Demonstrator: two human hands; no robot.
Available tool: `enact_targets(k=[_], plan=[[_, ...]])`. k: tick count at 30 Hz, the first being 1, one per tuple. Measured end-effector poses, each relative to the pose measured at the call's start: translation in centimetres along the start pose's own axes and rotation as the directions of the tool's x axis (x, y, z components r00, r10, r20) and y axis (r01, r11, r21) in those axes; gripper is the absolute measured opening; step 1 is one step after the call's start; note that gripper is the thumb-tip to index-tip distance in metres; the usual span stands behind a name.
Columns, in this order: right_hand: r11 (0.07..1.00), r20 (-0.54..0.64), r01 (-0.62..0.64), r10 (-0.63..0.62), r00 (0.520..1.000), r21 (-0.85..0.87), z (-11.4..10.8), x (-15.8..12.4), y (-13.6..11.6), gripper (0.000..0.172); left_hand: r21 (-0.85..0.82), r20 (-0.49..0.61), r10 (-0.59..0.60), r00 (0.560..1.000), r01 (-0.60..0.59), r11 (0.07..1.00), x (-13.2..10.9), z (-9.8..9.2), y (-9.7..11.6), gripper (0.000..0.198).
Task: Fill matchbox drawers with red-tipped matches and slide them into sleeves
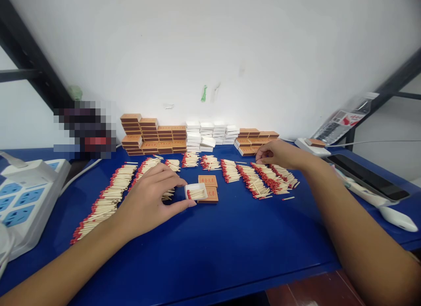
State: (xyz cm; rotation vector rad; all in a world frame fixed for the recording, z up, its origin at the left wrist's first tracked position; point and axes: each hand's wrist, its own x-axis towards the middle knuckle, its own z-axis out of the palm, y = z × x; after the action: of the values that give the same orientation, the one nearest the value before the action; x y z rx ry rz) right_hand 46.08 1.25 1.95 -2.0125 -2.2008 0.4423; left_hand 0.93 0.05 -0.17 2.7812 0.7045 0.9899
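Note:
My left hand [153, 196] holds a small white matchbox tray [204, 192] between thumb and fingers, with several red-headed matches [196, 194] lying in it. Right beside the tray, two brown matchbox sleeves [208, 180] lie on the blue table, one nearer me than the other. My right hand [278, 153] reaches to the far end of a row of matches [263, 171] on the right. Its thumb and fingertips are pinched together there; what is between them is hidden. More rows of matches [108, 196] fan out across the table.
Stacked brown matchboxes [151, 135] and white trays [194, 137] line the wall. At left sits a power strip [29, 200]. A phone [368, 176], a white-handled item [396, 218], a charger [312, 148] and a plastic bottle [345, 119] are at right.

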Motion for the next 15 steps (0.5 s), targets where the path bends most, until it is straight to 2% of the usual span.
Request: enact_targets(k=[8,15], plan=[[0.999,0.019,-0.037,0.036,0.999,0.009,0.27,0.2,-0.33,0.032,0.001,-0.027,0.011,1.0,-0.011,1.0,0.19,-0.03,0.13,0.027],[0.998,0.033,-0.06,0.061,0.998,-0.024,0.54,0.44,-0.06,0.028,0.001,-0.028,0.017,0.999,-0.017,1.0,0.08,-0.07,0.15,0.027]])
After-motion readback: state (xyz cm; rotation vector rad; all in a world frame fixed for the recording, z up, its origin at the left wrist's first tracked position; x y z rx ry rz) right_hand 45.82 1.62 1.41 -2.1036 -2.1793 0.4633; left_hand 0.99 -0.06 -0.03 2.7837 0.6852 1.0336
